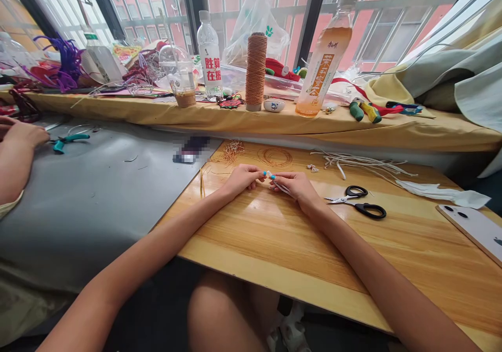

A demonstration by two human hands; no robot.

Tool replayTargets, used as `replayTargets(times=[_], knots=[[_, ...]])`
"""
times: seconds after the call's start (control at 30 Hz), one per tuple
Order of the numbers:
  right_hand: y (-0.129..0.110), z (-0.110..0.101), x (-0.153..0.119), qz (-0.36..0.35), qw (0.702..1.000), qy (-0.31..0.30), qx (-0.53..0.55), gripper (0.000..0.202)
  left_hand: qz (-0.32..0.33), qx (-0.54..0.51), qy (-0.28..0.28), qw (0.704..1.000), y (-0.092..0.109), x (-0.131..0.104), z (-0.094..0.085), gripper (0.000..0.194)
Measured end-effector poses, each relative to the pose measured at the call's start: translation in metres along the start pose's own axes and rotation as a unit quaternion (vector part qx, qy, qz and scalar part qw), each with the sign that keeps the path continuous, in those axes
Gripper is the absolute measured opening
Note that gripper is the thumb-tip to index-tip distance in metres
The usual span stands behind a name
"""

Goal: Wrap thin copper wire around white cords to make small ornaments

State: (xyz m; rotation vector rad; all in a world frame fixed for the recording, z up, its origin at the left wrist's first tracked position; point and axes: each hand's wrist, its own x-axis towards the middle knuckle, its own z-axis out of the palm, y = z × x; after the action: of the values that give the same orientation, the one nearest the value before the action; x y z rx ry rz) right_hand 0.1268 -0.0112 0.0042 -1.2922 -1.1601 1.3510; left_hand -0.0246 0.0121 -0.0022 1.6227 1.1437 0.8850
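At the far left, a co-worker's hand (27, 133) is near teal-handled pliers (76, 137) on the grey surface (110, 184). Next, on the wooden surface (251, 231), comes a loose tangle of orange thread (232, 152). The person's left hand (243, 178) has its fingers pinched together on the tip of a white cord (281, 187). That cord is between the two hands, in front of a coil of orange thread (276, 157); whether its tip is folded or knotted is too small to tell. The right hand (296, 185) has its fingers clamped on the same cord. Such fine handling probably goes best with both pinches close together, light even tension and steady wrists. Farther right are cut white cords (345, 160), black-handled scissors (345, 199) and a white iPhone (470, 226).
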Motion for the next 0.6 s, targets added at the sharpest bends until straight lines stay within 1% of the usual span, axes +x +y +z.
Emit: replayTargets(times=[0.23,0.47,0.6], knots=[[0.0032,-0.003,0.002,-0.026,0.999,-0.021,-0.033,0.018,-0.023,0.043,-0.027,0.998,-0.0024,0.0003,-0.0061,0.026],[0.0063,-0.0057,0.0035,-0.06,0.994,-0.039,-0.085,0.023,-0.026,0.049,-0.016,0.998,-0.0006,-0.0009,-0.006,0.026],[0.0085,-0.0062,0.006,-0.06,0.993,-0.027,-0.097,0.024,-0.035,0.049,-0.009,0.998,-0.0037,0.0008,-0.0054,0.027]])
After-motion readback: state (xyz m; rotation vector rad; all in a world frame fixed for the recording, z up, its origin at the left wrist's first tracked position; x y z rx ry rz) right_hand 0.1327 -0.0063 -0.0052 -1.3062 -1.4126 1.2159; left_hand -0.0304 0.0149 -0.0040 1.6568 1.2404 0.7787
